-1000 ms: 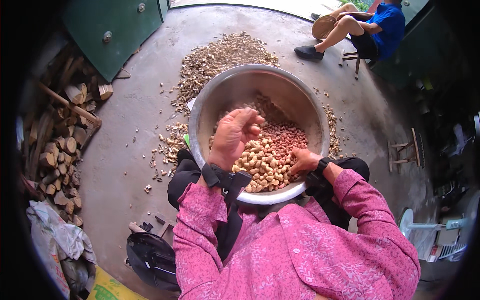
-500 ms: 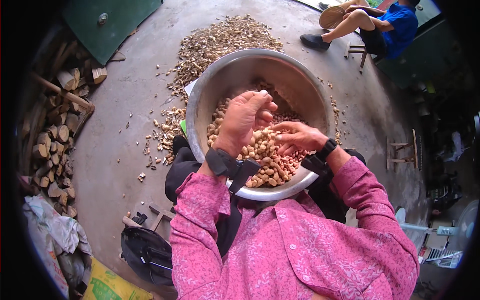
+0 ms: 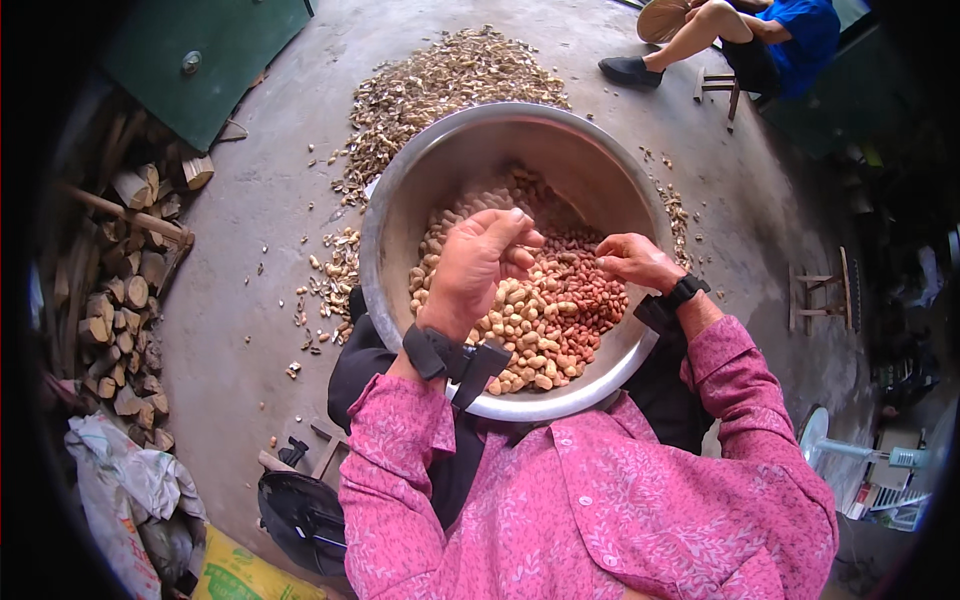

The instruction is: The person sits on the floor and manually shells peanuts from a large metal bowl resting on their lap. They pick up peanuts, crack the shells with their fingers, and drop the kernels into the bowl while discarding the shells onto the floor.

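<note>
Resting between the person's black-trousered knees (image 3: 356, 375), probably for easy reach, the round silvery metal basin (image 3: 622, 185) faces upward, with tan unshelled peanuts (image 3: 530, 350) nearer left and small reddish kernels (image 3: 592, 300) right. Pods' long axes point variously. Left hand (image 3: 478, 268) and right hand (image 3: 643, 262) hover above, fingers partly curled; whether either grips anything cannot be told.

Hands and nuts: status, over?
Left bare hand curled over tan unshelled peanuts. Right bare hand near red shelled peanuts. All in round silver metal basin, left hand hiding some.

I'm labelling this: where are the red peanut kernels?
In the head view, the red kernels lie in the metal basin, right of the unshelled peanuts, below the right hand.
</note>
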Action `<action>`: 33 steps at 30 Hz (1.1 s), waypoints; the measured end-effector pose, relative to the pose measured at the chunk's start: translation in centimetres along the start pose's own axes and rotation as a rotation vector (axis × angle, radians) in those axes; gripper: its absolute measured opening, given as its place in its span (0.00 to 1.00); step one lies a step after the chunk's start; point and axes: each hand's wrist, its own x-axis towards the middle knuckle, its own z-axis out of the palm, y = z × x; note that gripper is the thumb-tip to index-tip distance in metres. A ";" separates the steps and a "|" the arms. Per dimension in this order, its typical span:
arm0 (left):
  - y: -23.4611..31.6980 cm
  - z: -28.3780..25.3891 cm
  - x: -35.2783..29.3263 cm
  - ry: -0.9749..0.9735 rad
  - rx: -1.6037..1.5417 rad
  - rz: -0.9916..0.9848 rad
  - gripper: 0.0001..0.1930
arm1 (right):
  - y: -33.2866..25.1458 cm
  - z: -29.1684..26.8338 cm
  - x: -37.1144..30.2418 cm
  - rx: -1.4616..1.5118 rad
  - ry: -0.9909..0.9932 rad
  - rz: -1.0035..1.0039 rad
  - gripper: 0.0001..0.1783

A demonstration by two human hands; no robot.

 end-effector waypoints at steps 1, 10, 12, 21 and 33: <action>0.0 0.0 0.0 0.004 -0.005 -0.010 0.09 | 0.1 0.0 0.3 0.006 -0.005 0.001 0.13; -0.2 -0.1 0.8 0.035 0.012 -0.033 0.08 | 0.6 1.1 0.9 -0.357 -0.029 -0.226 0.08; -0.4 0.0 1.0 0.030 0.019 -0.042 0.08 | 0.6 1.0 1.0 -0.438 -0.094 -0.220 0.10; -0.8 -0.1 1.3 0.056 0.032 -0.055 0.09 | 1.2 0.5 0.1 -0.661 -0.309 -0.241 0.06; -1.2 -0.1 1.4 0.078 0.041 -0.079 0.08 | 0.6 0.9 0.8 -0.429 -0.016 -0.321 0.07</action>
